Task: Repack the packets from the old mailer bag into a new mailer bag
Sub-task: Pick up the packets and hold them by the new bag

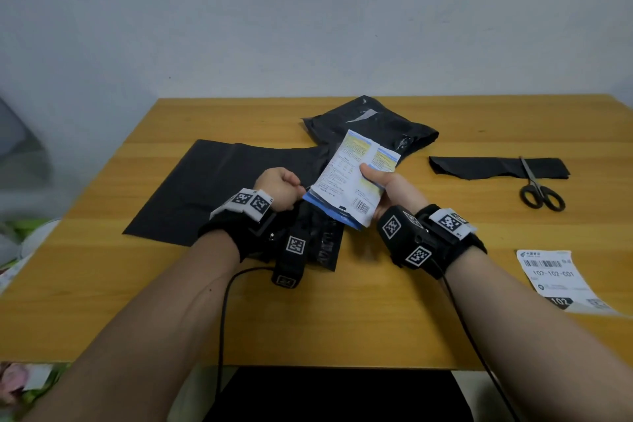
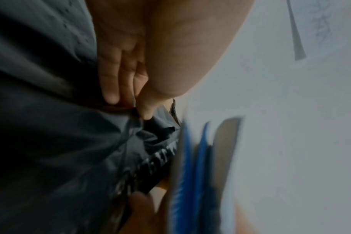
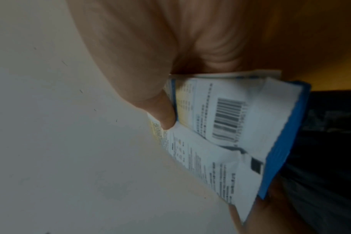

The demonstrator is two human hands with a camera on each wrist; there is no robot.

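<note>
new mailer bag: flat black one on the table, just left of the packets
left hand: pinching the bag's open edge
packets: white/blue stack, fanned, above the bag mouth
right hand: thumb clamped over the packets
old mailer bag: crumpled behind the packets
scissors: well right of the packets

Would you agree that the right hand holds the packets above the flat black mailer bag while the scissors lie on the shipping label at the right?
Not quite: in the head view the scissors lie on the cut black strip, not the shipping label. The right hand does hold the packets above the flat black mailer bag.
</note>
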